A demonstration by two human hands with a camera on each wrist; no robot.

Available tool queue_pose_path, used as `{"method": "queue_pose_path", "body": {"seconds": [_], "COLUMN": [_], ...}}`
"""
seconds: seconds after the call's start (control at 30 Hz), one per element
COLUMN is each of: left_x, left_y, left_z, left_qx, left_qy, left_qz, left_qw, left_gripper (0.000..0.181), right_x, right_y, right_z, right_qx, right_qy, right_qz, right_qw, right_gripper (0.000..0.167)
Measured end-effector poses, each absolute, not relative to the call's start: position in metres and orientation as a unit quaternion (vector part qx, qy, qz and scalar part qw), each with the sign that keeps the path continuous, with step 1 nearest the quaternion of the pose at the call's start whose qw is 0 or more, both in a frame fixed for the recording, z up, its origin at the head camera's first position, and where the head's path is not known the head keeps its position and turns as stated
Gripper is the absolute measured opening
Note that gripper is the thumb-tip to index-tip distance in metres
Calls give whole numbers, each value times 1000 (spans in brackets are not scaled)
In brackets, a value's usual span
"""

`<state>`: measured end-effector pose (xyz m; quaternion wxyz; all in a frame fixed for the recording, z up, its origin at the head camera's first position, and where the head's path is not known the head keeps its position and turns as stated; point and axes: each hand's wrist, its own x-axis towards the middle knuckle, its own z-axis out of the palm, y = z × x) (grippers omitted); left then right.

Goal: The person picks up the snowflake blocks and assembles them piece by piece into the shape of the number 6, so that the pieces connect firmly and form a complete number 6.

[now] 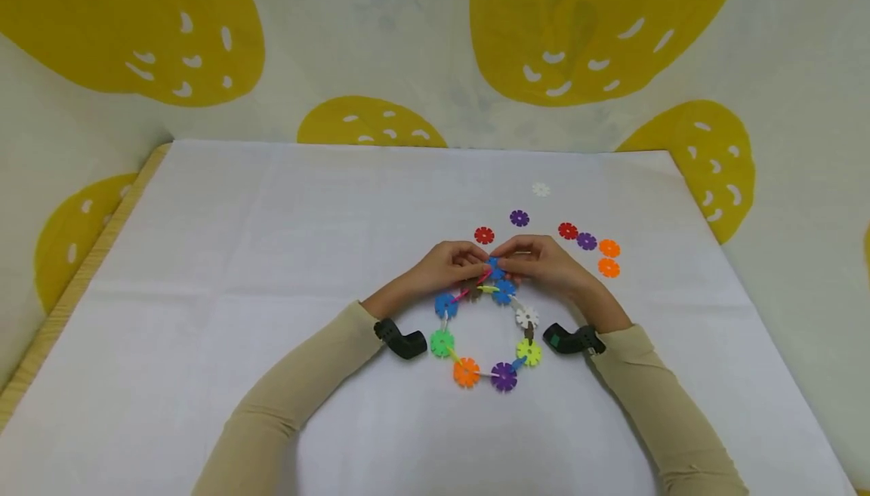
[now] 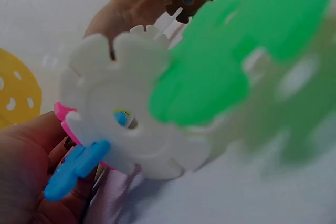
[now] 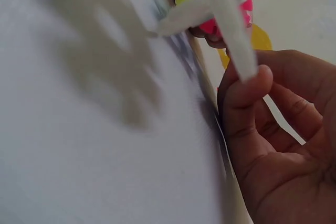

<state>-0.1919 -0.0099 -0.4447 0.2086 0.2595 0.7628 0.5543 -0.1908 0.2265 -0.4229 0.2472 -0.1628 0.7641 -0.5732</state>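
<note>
So there's this ring of snowflake discs (image 1: 442, 343) lying on the white-covered desk (image 1: 367, 420), and both hands are at its far end. The left hand (image 1: 443, 264) has its fingers curled in with barely any gap, pinching around the pink snowflake disc (image 1: 484, 277) that sticks up from the ring's far side. The right hand (image 1: 549, 263) is pinched nearly closed too, thumb and finger on a blue snowflake disc (image 1: 495, 268). That blue one sits right between the two sets of fingertips, touching the right thumb, just beyond the ring's brown disc (image 1: 470, 291). Can't tell if the pink and blue slots are fully locked, fingers cover that bit.

Going round the ring, the orange disc (image 1: 466, 373) and purple disc (image 1: 504, 377) are on its near side, and the yellow-green disc (image 1: 529, 352) is on its right.

Loose bits are all beyond the ring: a red disc (image 1: 484, 235) just past its far end, a white disc (image 1: 540, 189) farthest out from it, and two orange snowflake pieces (image 1: 609, 257) beyond the ring and well off to its right.
</note>
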Motion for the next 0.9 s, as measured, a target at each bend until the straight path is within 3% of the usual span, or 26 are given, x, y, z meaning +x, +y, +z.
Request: {"method": "queue_pose_path", "body": {"seconds": [0.57, 0.9], "left_x": [-191, -191], "left_y": [-8, -11], "left_z": [-445, -442], "left_qx": [237, 240], "left_qy": [740, 745], "left_qz": [584, 582], "left_qw": [233, 222], "left_gripper": [27, 25], "right_x": [-222, -229], "right_y": [217, 209], "right_z": [-426, -426], "right_qx": [-113, -159], "right_qy": [821, 864], "right_qz": [-529, -453], "right_qw": [182, 151], "right_gripper": [28, 36]}}
